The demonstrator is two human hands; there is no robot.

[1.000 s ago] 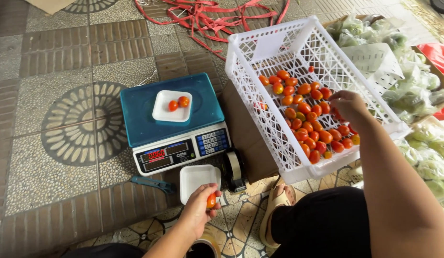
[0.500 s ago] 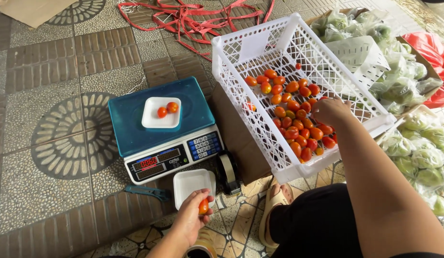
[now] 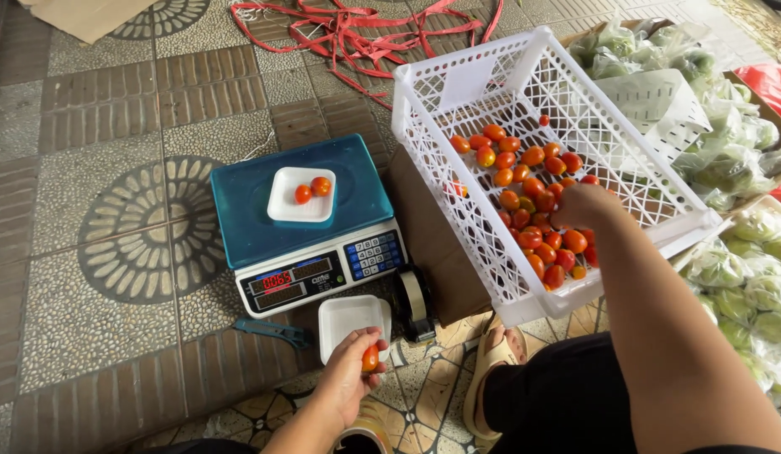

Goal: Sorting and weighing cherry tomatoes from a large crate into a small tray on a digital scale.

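Note:
My left hand [image 3: 347, 376] holds a small orange-red cherry tomato [image 3: 370, 358] just below an empty white foam tray [image 3: 347, 318] on the floor. My right hand [image 3: 582, 204] reaches into a white plastic lattice crate [image 3: 457, 101] and rests among several cherry tomatoes [image 3: 533, 206]; whether its fingers grip one is hidden. A blue-topped digital scale [image 3: 247, 210] stands to the left of the crate. On it sits a white foam tray [image 3: 285, 206] with two tomatoes [image 3: 312, 190].
A tape dispenser [image 3: 414, 304] stands between the scale and a brown cardboard sheet under the crate. A blue-handled cutter [image 3: 271, 333] lies on the tiled floor. Bagged green vegetables [image 3: 743, 252] fill the right side. Red strapping [image 3: 357, 29] lies at the top.
The view has shifted, so everything sits further right in the frame. My left hand still holds the tomato near the empty tray. My right hand stays among the crate's tomatoes.

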